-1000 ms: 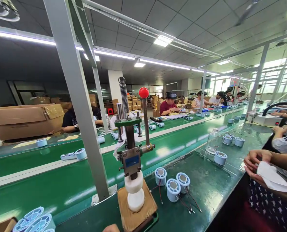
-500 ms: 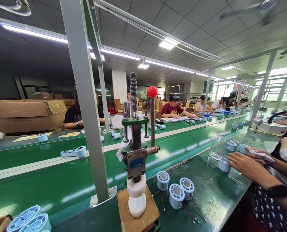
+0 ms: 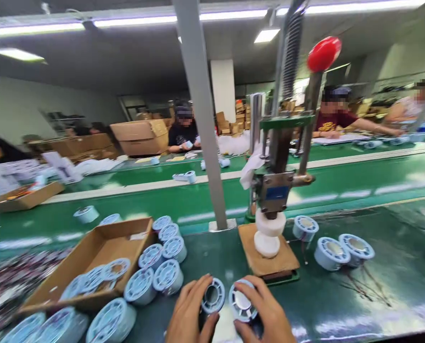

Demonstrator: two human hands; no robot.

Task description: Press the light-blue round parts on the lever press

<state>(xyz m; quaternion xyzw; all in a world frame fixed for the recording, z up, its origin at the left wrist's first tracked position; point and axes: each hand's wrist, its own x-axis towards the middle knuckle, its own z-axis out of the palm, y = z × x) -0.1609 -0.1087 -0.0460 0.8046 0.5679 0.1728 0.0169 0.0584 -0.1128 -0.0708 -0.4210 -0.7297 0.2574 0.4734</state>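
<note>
At the lower middle, my left hand (image 3: 188,312) is curled round a light-blue slotted ring (image 3: 221,288) with a dark centre. Close beside it, my right hand (image 3: 268,312) grips a light-blue round housing (image 3: 240,300) with a silver disc in its face. The two pieces are held apart, slotted faces toward me. Just beyond stands a hand press (image 3: 277,190) with a red-knobbed lever (image 3: 323,53). Its white upper block (image 3: 269,223) is above a white round base (image 3: 267,244), on a brown board (image 3: 250,247).
Several light-blue housings (image 3: 167,276) stand left of my hands, by a cardboard box (image 3: 101,238) holding light-blue rings (image 3: 117,267). Right of the press are three wired housings (image 3: 332,252). A grey post (image 3: 201,119) rises before the green conveyor (image 3: 184,209). People sit across it.
The view has swung left and down. Both my hands have come into view, each with a light-blue part. The co-worker's hands at the right have left the frame.
</note>
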